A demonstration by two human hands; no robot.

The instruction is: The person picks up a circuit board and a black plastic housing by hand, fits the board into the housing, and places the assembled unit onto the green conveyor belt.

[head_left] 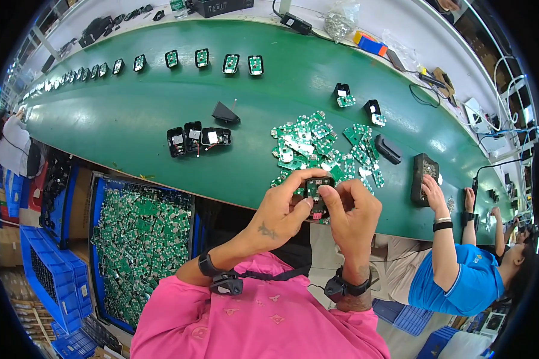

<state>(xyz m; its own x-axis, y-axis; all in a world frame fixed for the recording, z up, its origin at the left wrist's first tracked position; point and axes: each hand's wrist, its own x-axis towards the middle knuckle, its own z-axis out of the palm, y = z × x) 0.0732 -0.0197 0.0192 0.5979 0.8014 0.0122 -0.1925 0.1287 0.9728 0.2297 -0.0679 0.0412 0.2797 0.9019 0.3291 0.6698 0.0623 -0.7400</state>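
Observation:
My left hand and my right hand are together at the table's near edge, both closed around a small black plastic housing with a green circuit board in it. My thumbs press on its face. Just beyond lies a loose pile of green circuit boards, partly hidden by my hands. Left of the pile, several open black housings sit in a cluster, with a dark wedge-shaped housing behind them. To the right rest a black cover and two housings with boards hanging partly out.
A long row of black housings with boards runs along the far side of the green table. Below left stands a bin full of boards beside blue crates. At right, a co-worker in a blue shirt reaches into a dark tray.

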